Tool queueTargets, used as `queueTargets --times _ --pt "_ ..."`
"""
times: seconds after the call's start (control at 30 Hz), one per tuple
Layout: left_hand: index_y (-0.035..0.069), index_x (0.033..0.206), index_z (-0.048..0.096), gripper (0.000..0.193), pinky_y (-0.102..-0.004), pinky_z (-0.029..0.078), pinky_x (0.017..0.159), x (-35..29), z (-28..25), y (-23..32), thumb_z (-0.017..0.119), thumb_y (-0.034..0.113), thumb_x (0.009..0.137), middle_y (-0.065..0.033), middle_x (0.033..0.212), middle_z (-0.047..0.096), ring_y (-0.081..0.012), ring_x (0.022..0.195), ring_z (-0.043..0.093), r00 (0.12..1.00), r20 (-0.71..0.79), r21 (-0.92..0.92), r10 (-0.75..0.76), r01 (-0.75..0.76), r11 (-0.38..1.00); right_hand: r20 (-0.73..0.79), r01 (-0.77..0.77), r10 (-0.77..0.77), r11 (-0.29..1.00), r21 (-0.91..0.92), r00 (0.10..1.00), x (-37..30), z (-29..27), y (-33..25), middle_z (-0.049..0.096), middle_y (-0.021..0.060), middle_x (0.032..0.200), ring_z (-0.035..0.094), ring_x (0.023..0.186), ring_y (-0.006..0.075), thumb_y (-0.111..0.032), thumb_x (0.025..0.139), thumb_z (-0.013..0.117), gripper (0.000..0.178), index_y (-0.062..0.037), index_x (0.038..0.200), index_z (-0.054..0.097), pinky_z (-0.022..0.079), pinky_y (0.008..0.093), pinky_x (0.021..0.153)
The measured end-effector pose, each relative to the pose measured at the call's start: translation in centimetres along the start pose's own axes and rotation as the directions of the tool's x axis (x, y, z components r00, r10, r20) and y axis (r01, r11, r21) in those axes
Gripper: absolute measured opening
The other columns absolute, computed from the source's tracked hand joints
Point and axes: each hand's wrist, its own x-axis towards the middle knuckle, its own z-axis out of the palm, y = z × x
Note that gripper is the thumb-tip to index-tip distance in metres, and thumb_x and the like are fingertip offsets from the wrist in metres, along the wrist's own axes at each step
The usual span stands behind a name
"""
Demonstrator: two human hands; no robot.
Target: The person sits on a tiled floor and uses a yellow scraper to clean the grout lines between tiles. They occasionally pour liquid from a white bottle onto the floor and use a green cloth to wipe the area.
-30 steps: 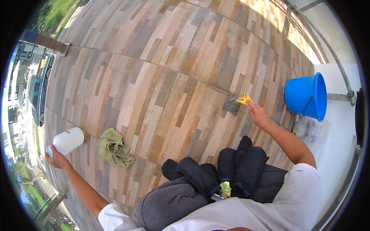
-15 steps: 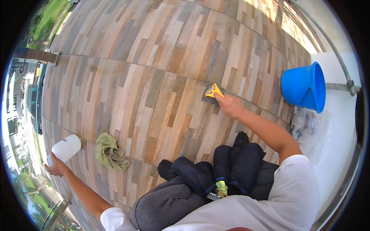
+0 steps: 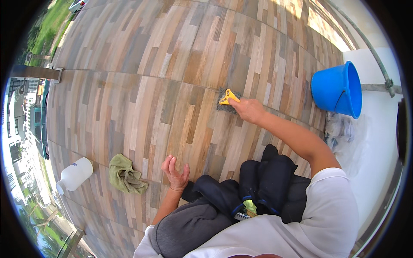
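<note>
A scrubbing pad with a yellow handle (image 3: 228,97) lies against the wood-patterned floor tiles (image 3: 150,112), its grey fibrous base over a grout line. My right hand (image 3: 248,110) is closed around that handle. Beside my knee, my left hand (image 3: 175,173) holds nothing, its fingers apart over the floor. Left of it lies a crumpled olive-green cloth (image 3: 126,173). Farther left is a white plastic bottle (image 3: 75,175), untouched, its cap end toward the left rim.
To the right, a blue bucket (image 3: 336,90) sits by the white wall, with clear plastic wrapping (image 3: 342,133) below it. A metal post (image 3: 36,74) meets the floor at the left edge. A small brush (image 3: 241,216) rests at my lap.
My left hand has let go of the white bottle and come rightward toward my knee. The scrubbing pad in my right hand has shifted slightly left.
</note>
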Motion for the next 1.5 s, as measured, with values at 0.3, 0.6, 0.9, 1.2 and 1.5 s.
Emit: queueTargets --times 0.3,0.6,0.9,1.2,1.5 --pt "0.002 0.120 0.041 0.052 -0.0388 0.034 0.088 -6.7 2.0 0.2 0.062 0.012 0.073 -0.0151 0.115 0.044 -0.0305 0.104 0.043 0.989 0.034 0.026 -0.141 0.140 0.990 0.072 0.000 0.002 1.000 -0.025 0.997 -0.5 -0.7 0.3 0.055 0.0140 0.068 0.058 0.060 0.0317 -0.016 0.085 0.043 0.021 -0.0160 0.106 0.043 0.046 0.0430 0.050" --pt "0.003 0.120 0.043 0.051 -0.0387 0.033 0.087 -6.7 1.9 0.3 0.061 0.013 0.073 -0.0147 0.115 0.046 -0.0301 0.103 0.044 0.986 -0.015 0.106 -0.168 0.169 0.980 -0.100 0.093 -0.090 0.995 0.032 0.991 -0.8 1.1 -1.1 0.055 0.0129 0.065 0.059 0.058 0.0308 -0.016 0.083 0.045 0.023 -0.0154 0.106 0.043 0.047 0.0416 0.047" --pt "0.003 0.119 0.043 0.050 -0.0383 0.032 0.086 -6.5 2.1 -0.1 0.061 0.017 0.073 -0.0135 0.115 0.046 -0.0292 0.103 0.044 0.987 -0.028 0.153 -0.158 0.160 0.975 -0.110 0.123 -0.127 0.991 -0.044 0.986 -1.2 1.6 -0.8 0.055 0.0127 0.066 0.058 0.056 0.0303 -0.015 0.084 0.045 0.024 -0.0157 0.107 0.045 0.045 0.0412 0.045" --pt "0.003 0.118 0.044 0.050 -0.0383 0.032 0.086 -6.5 2.3 0.0 0.060 0.019 0.074 -0.0130 0.114 0.047 -0.0283 0.102 0.045 0.991 -0.026 0.193 -0.131 0.134 0.972 -0.100 0.092 -0.093 0.996 -0.016 0.991 -1.0 1.9 -0.6 0.056 0.0123 0.067 0.059 0.059 0.0294 -0.020 0.086 0.043 0.024 -0.0175 0.110 0.045 0.046 0.0401 0.047" --pt "0.003 0.118 0.045 0.049 -0.0385 0.032 0.085 -6.6 2.2 0.2 0.060 0.020 0.074 -0.0123 0.114 0.047 -0.0281 0.102 0.044 0.992 -0.031 0.208 -0.124 0.128 0.970 -0.141 0.073 -0.070 0.997 0.010 0.988 -0.2 1.5 -0.6 0.055 0.0126 0.065 0.059 0.058 0.0310 -0.021 0.087 0.042 0.020 -0.0155 0.106 0.045 0.046 0.0406 0.047"
